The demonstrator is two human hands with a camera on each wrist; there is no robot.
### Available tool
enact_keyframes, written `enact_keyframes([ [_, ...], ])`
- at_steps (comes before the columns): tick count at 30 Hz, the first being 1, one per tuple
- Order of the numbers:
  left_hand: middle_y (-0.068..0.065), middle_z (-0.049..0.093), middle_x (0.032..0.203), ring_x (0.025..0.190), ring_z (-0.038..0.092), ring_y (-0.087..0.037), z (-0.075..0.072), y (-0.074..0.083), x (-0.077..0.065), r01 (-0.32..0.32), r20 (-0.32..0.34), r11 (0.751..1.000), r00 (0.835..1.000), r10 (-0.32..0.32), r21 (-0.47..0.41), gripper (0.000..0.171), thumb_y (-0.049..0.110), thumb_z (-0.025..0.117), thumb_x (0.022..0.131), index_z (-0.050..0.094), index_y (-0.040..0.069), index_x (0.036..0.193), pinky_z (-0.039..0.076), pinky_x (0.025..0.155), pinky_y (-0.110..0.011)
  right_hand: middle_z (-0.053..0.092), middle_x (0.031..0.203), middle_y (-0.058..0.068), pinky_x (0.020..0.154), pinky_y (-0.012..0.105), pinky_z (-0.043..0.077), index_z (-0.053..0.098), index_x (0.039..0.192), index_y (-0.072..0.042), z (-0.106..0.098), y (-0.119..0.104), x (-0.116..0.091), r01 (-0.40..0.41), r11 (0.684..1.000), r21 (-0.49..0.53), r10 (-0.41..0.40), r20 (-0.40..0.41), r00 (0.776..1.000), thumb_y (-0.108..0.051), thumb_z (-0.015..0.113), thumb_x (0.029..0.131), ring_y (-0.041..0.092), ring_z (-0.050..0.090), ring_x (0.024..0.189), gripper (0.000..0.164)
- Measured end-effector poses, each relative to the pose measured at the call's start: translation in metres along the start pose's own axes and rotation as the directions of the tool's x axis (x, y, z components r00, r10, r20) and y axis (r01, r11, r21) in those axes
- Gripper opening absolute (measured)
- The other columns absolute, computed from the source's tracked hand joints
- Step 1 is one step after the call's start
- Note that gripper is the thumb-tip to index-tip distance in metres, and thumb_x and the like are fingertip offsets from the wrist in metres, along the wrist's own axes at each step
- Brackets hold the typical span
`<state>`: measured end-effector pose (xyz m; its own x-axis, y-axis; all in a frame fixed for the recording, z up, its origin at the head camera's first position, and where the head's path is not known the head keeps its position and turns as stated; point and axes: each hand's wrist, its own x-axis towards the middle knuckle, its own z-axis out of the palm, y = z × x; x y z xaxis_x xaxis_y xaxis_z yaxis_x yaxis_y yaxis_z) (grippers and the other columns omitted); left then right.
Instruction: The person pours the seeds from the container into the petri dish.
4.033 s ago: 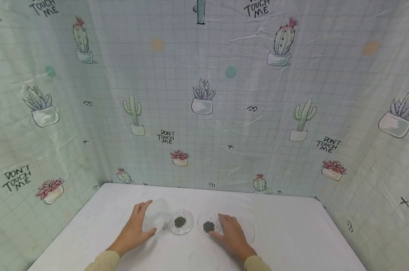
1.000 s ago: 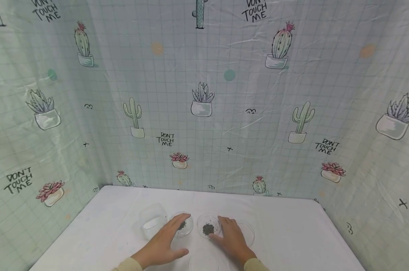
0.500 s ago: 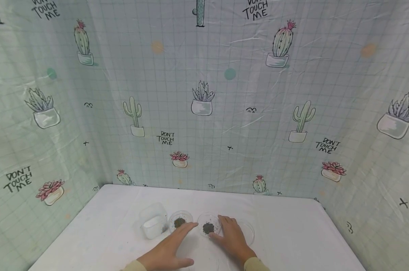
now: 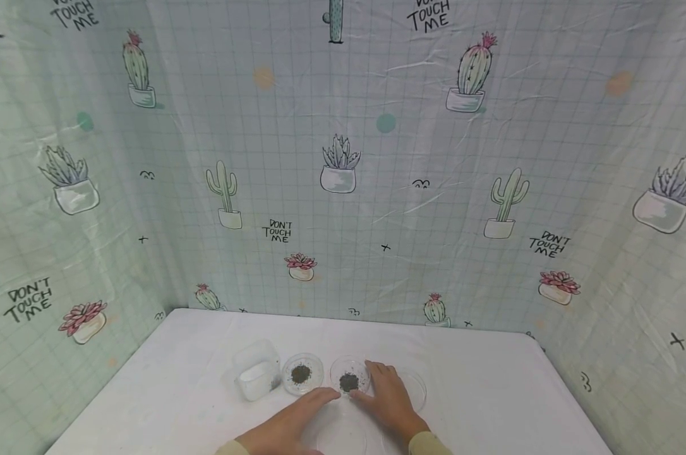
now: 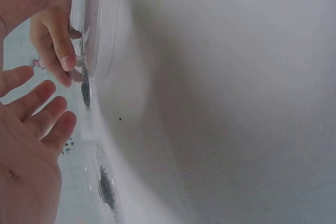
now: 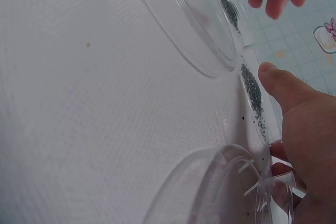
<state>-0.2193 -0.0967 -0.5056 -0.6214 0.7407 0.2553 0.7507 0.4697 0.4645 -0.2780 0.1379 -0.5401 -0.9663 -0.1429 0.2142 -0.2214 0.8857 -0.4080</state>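
My right hand (image 4: pixel 391 398) holds a clear petri dish (image 4: pixel 335 371) with a small heap of dark grains (image 4: pixel 349 382), thumb at its near edge and fingers along its right side. Left of it stands a second petri dish (image 4: pixel 300 358) with a browner heap (image 4: pixel 300 375). My left hand (image 4: pixel 286 426) reaches low over the cloth with fingers spread, its index fingertip near the held dish. Beside that hand lies a clear round dish or lid (image 4: pixel 343 436), partly cut off by the frame. In the left wrist view, the fingers (image 5: pixel 44 108) hold nothing.
A translucent plastic tub (image 4: pixel 256 373) stands left of the dishes, with a few dark grains at its right corner. Another clear round dish or lid (image 4: pixel 417 388) lies partly behind my right hand. White cloth (image 4: pixel 491 392) covers the table; a cactus-print curtain (image 4: pixel 343 253) surrounds it.
Four seconds ago my left hand held the tub; now the tub stands released. That hand has moved right and nearer, past the left petri dish. My right hand stays at its dish.
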Motion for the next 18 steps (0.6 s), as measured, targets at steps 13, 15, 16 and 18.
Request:
enact_keyframes([
  [13,0.0,0.04,0.139,0.127,0.041,-0.011,0.0076,-0.0018,0.0071,-0.032,0.083,0.999,0.996,0.029,0.036,0.085,0.06,0.061,0.074,0.032,0.015,0.139,0.04,0.104,-0.028,0.054,0.127,0.008,0.102,0.046,0.041,0.048,0.13,-0.01,-0.0011,-0.0008,-0.0003,0.001,1.0,-0.002,-0.001,0.004,1.0,-0.062,0.062,0.071,0.027,0.048,0.117,0.08],
  [15,0.002,0.042,0.137,0.125,0.042,-0.01,0.008,-0.0013,0.008,-0.039,0.084,0.998,0.996,0.034,0.056,0.083,0.06,0.061,0.074,0.033,0.015,0.138,0.04,0.104,-0.028,0.054,0.127,0.007,0.102,0.045,0.041,0.048,0.13,-0.01,-0.0014,-0.0011,-0.0002,0.001,1.0,-0.005,-0.001,0.004,1.0,-0.062,0.062,0.071,0.026,0.049,0.117,0.08],
  [16,0.002,0.043,0.137,0.124,0.043,-0.01,0.0082,-0.0011,0.0084,-0.043,0.085,0.997,0.996,0.038,0.063,0.082,0.06,0.061,0.074,0.034,0.015,0.137,0.041,0.103,-0.028,0.054,0.127,0.007,0.102,0.045,0.041,0.048,0.13,-0.01,-0.0014,-0.0011,-0.0001,0.0,1.0,-0.007,0.0,0.004,1.0,-0.062,0.062,0.071,0.026,0.049,0.116,0.08],
  [18,0.002,0.043,0.136,0.124,0.044,-0.01,0.0088,-0.0012,0.0092,-0.048,0.088,0.996,0.995,0.042,0.073,0.081,0.06,0.061,0.075,0.035,0.015,0.137,0.041,0.103,-0.028,0.054,0.126,0.007,0.101,0.045,0.041,0.048,0.13,-0.01,-0.0014,-0.0013,-0.0001,-0.001,1.0,-0.004,0.001,0.007,1.0,-0.061,0.063,0.071,0.026,0.049,0.116,0.079],
])
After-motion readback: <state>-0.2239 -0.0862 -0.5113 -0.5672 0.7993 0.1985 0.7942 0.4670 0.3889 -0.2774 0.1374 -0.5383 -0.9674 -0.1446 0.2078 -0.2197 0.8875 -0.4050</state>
